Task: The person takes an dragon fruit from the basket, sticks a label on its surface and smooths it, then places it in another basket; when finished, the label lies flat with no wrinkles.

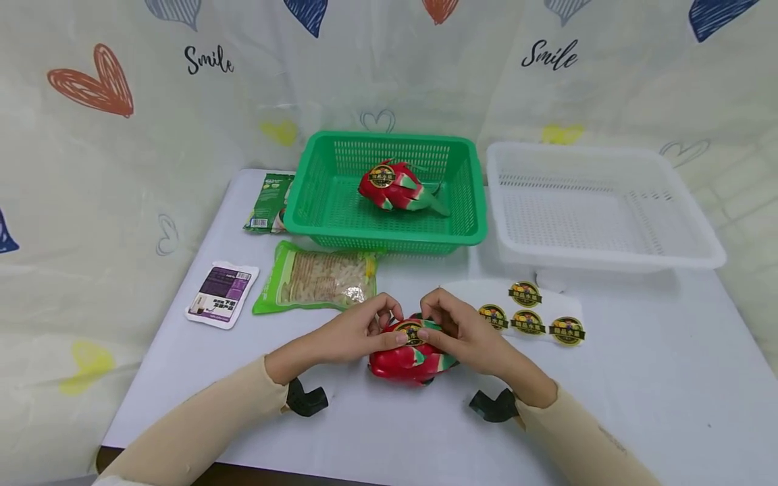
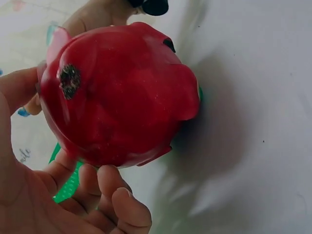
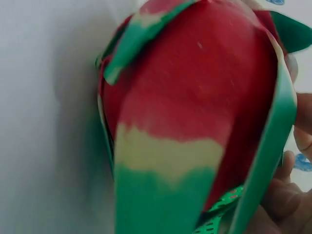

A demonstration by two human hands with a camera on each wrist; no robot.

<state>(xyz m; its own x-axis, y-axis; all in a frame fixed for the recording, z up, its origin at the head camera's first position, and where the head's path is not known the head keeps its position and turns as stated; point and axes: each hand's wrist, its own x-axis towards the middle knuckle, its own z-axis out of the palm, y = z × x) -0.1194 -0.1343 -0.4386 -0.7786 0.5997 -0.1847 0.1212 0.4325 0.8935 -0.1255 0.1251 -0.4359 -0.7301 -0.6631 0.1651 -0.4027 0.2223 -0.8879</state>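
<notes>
A red dragon fruit (image 1: 395, 368) with green-tipped scales lies on its side near the front middle of the table, a round black-and-gold sticker (image 1: 411, 332) on its top. My left hand (image 1: 358, 331) holds its left end, thumb on the sticker's left edge and fingers bent at the far side. From the right, my right hand (image 1: 471, 334) grips it with the thumb at the sticker's right edge. The left wrist view shows the smooth red end of the fruit (image 2: 131, 92), the left fingers beneath it. Long green scales of the fruit (image 3: 185, 87) fill the right wrist view.
A white sticker sheet (image 1: 468, 289) with several matching stickers lies right of my hands. Behind stand a green basket (image 1: 383, 239) holding another stickered dragon fruit (image 1: 401, 189), and a white basket (image 1: 614, 260). Left are a green-edged bag (image 1: 325, 278), a green packet (image 1: 267, 202) and a white-and-purple packet (image 1: 223, 295).
</notes>
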